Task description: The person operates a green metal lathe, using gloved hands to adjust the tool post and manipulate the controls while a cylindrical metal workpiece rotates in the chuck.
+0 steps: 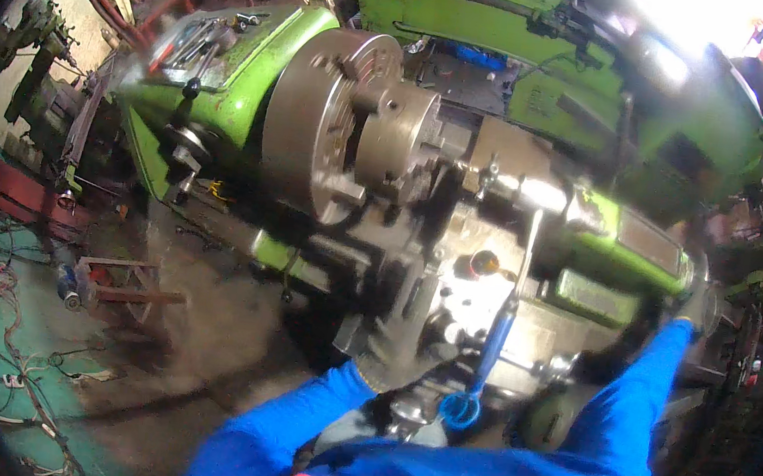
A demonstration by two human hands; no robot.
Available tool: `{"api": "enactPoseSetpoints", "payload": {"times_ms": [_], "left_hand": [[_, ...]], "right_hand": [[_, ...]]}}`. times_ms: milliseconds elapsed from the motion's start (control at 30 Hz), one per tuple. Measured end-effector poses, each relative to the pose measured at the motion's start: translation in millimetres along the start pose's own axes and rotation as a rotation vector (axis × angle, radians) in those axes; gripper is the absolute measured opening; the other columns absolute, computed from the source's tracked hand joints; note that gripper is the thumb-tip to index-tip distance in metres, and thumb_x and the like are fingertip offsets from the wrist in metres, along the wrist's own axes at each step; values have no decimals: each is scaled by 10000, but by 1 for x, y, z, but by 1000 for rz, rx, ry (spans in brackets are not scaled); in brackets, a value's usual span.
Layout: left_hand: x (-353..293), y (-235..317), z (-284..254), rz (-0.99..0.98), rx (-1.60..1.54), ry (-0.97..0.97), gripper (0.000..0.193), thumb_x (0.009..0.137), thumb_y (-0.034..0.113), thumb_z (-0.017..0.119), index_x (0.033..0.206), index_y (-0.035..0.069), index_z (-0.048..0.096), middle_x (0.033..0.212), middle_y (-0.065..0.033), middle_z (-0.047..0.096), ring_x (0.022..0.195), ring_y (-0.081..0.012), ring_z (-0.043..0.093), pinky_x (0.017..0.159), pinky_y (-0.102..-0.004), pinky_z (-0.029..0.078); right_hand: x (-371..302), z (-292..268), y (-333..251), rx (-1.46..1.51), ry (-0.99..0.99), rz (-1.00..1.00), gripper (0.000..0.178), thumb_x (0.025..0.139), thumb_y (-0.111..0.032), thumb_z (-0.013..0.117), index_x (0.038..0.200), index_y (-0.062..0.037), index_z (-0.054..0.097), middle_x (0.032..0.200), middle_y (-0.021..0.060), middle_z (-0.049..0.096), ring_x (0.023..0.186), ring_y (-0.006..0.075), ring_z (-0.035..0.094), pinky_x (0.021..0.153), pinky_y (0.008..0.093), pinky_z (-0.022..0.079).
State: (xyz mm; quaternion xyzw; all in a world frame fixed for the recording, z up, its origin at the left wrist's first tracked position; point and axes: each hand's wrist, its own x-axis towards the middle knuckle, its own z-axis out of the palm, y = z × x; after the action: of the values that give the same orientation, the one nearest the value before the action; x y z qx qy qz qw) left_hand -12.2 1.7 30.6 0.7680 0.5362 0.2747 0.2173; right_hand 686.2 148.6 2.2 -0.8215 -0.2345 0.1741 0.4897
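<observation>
I stand at a green metal lathe. Its large round chuck (309, 128) has a stepped metal workpiece or smaller chuck (398, 142) in front of it. My left hand (398, 349), in a grey glove, is at the near side of the carriage (478, 295); its fingers are smeared by motion. My right arm stretches out to the far end of the tailstock (628, 236). There my right hand (690, 306), gloved and blurred, is closed on the rim of the handwheel (710, 296). A long tool with a blue handle (496, 343) and blue loop lies across the carriage.
A small round cup (484, 264) with something orange inside sits on the carriage. Several hand tools lie in a tray (198, 51) on the headstock. Loose cables (23, 377) and a rusty metal frame (127, 290) lie on the floor at left. Another green machine (563, 99) stands behind.
</observation>
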Motion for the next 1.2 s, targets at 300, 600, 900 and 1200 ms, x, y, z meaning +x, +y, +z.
{"api": "enactPoseSetpoints", "payload": {"times_ms": [300, 600, 900, 1200], "left_hand": [[5, 8, -2, 76, 87, 112, 801, 1047, 485, 480, 1586, -75, 288, 1636, -352, 235, 1531, -534, 198, 1261, -592, 141], [-26, 2, 22, -99, -94, 406, 811, 1038, 525, 480, 1579, -53, 302, 1633, -300, 287, 1520, -478, 251, 1259, -563, 185], [-194, -104, 68, -480, -8, 451, 638, 1087, 404, 440, 1541, -41, 385, 1552, -298, 414, 1465, -468, 358, 1225, -514, 296], [-456, -275, 81, -834, 304, -738, 412, 1026, 294, 550, 1334, 30, 623, 1372, -267, 607, 1278, -457, 561, 1090, -523, 452]], "right_hand": [[-15, 8, 10, -45, -30, -52, 520, 1081, -284, 452, 1522, -13, 502, 1507, 155, 571, 1353, 257, 552, 1172, 391, 408], [-132, 24, 90, -485, 262, -807, 414, 1098, -223, 463, 1399, 10, 626, 1420, 187, 634, 1315, 253, 587, 1169, 372, 412], [-448, 97, -122, 277, -255, -665, 458, 1078, -340, 583, 1396, -10, 589, 1396, 183, 590, 1312, 298, 550, 1128, 395, 415], [-440, 121, -135, -618, -364, -570, 347, 960, -202, 593, 1279, -143, 714, 1305, 193, 683, 1253, 391, 619, 1097, 460, 473]]}}
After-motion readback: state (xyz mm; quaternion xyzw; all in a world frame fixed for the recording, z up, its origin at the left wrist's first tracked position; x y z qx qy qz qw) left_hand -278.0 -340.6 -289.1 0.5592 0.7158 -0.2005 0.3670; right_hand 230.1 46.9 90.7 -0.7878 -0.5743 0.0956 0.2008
